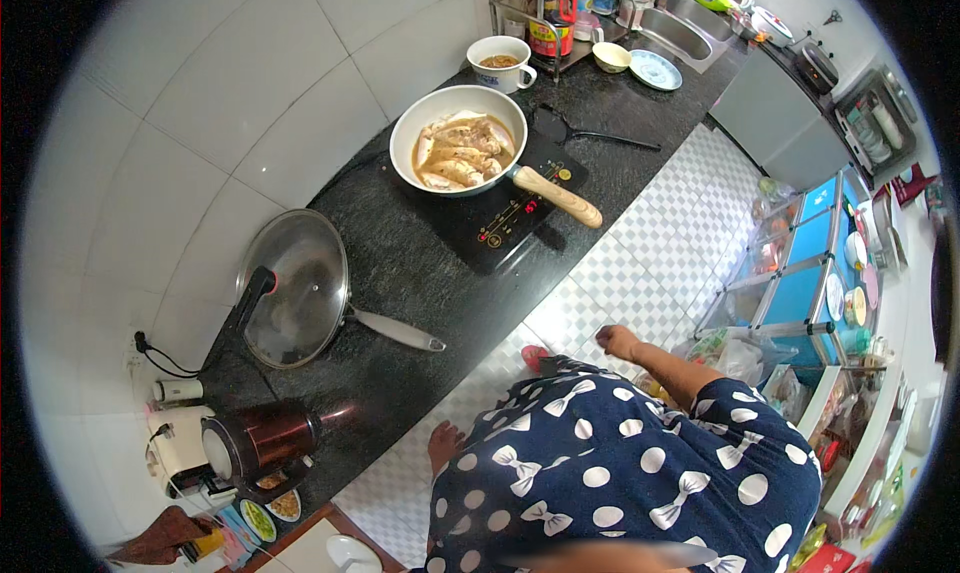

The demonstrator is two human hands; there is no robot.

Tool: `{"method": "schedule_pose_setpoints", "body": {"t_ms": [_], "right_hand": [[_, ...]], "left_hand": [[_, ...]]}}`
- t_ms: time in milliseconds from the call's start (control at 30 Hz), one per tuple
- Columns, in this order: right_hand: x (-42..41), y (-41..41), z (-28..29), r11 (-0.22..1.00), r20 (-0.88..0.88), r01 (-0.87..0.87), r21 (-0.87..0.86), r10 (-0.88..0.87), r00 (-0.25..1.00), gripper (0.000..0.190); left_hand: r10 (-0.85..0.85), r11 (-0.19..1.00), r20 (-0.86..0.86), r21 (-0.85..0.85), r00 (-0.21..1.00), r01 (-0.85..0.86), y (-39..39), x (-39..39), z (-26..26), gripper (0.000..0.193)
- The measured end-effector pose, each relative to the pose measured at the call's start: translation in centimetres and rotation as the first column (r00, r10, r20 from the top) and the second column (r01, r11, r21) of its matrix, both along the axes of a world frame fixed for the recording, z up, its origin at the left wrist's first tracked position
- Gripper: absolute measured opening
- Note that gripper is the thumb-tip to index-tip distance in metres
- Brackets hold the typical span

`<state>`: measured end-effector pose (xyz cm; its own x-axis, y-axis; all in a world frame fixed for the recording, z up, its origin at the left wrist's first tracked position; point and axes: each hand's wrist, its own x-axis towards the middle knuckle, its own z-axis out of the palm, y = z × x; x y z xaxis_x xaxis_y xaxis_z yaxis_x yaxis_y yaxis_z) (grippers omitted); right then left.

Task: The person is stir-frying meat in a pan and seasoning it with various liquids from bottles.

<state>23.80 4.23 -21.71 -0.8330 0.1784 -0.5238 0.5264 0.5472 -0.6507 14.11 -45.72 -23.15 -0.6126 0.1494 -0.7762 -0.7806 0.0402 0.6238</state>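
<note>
Both hands hang beside the body, away from the counter. My left hand (445, 439) is low by the counter's front edge, partly in shadow, and I see nothing in it. My right hand (618, 342) hangs over the tiled floor with fingers loosely bent, apparently holding nothing. A white-lined frying pan (399, 147) with a wooden handle (559, 197) sits on a black induction cooker (480, 231) whose display is lit. Pieces of pale meat (461, 153) lie in brown liquid in the pan. A black spatula (600, 134) rests on the counter right of the pan.
A glass-lidded pan (300, 295) and a dark red kettle (274, 442) stand at the left. Behind the frying pan are a white enamel mug (499, 81), a yellow bowl (612, 57), a plate (655, 70) and a metal rack. A sink (675, 32) and blue-fronted shelving (795, 273) are farther right.
</note>
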Motion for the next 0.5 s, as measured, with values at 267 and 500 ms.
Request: {"method": "schedule_pose_setpoints", "body": {"t_ms": [267, 500], "right_hand": [[-3.7, 12.7, 6.7, 0.71, -0.192, 0.666, -0.227, -0.703, 0.684, 0.024], [-12.1, 15.4, 13.7, 0.828, -0.587, 0.546, 0.128, -0.381, 0.715, 0.038]], "left_hand": [[-0.147, 0.981, -0.094, -0.139, 0.985, 0.134, 2.5, 0.4, 1.4, 0.039], [-0.308, 0.941, -0.127, -0.184, 0.943, 0.283, -0.7, -1.0, 0.1, 0.038]]}}
